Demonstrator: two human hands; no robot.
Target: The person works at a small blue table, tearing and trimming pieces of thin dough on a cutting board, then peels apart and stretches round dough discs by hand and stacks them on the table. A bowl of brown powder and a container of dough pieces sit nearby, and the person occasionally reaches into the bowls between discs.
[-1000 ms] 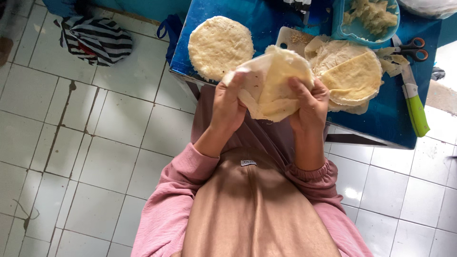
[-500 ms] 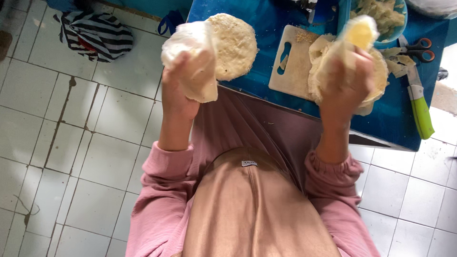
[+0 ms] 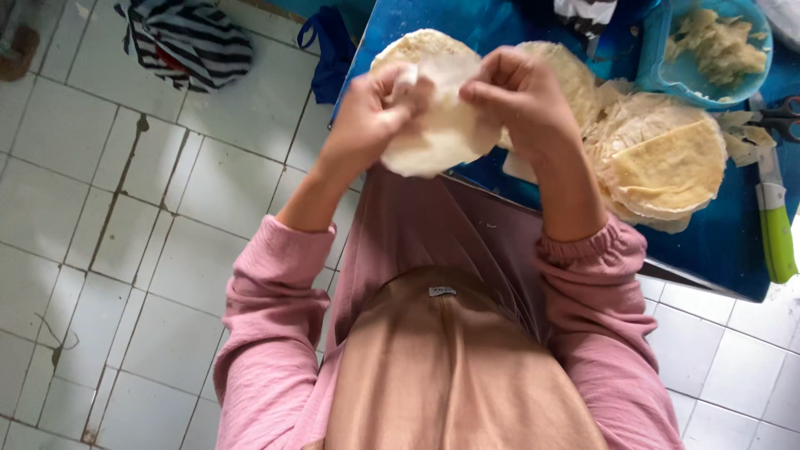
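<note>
The person holds a pale round wrapper sheet (image 3: 437, 133) up in front of the chest, over the near edge of the blue tabletop (image 3: 708, 242). The left hand (image 3: 371, 117) pinches the sheet's upper left edge, its grip clamped on the thin dough with thumb and fingertips pressed together. The right hand (image 3: 521, 96) does the same at the upper right edge — fingers curled, grip closed on the sheet. The two hands sit close together, so the sheet hangs mostly below and between them, its lower rim bulging down toward the pink sleeves (image 3: 275, 292).

Behind the hands, on the tabletop, a round flat stack of wrappers (image 3: 417, 46) lies partly hidden by the held sheet. To the right lies a looser pile of yellowish sheets (image 3: 667, 162), folded and overlapping. Further back stands a blue bowl (image 3: 667, 58) holding pale trimmings — just beside it, scissors (image 3: 779, 117) rest at the picture's edge. A green-handled knife (image 3: 775, 233) lies along the right side of the tabletop.

On the white tiled floor (image 3: 125, 208) to the left sits a striped bag (image 3: 187, 37).
</note>
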